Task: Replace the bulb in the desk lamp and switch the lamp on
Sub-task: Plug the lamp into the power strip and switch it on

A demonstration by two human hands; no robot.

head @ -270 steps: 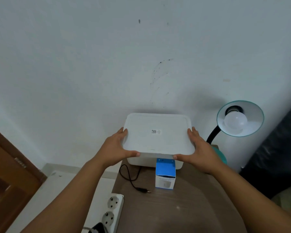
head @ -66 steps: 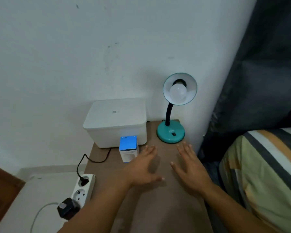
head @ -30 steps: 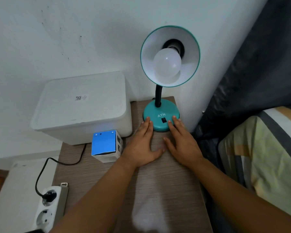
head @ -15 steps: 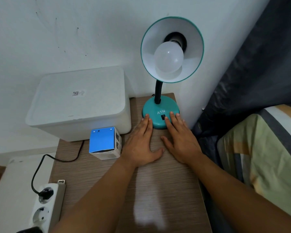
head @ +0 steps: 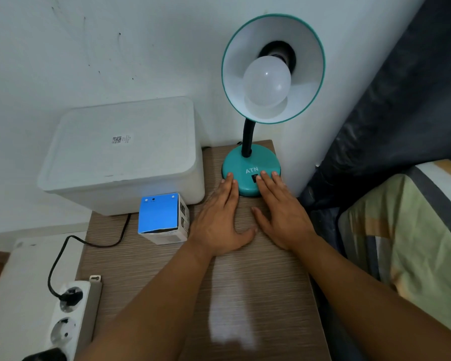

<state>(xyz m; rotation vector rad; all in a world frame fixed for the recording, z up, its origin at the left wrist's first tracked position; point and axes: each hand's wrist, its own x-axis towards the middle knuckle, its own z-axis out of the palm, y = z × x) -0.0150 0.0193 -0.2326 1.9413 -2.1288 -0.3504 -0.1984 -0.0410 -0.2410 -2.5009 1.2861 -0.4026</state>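
While both palms lie flat on the wood-grain table, the left hand and right hand, fingers straight and pressed together, touch the teal desk lamp base; its frosted white bulb sits unlit in the shade.

The lamp base carries three white capital letters, "ATN", printed on its teal top just above the small black switch. The switch has a tiny mark on it, but it is too small to read.

The white box has on its lid a small sticker with a square code and some lines of grey print beside it; the print is too fine to read.

The small carton with the blue top shows black marks and small print on its right side and along its lower front edge, all blurred and not readable.
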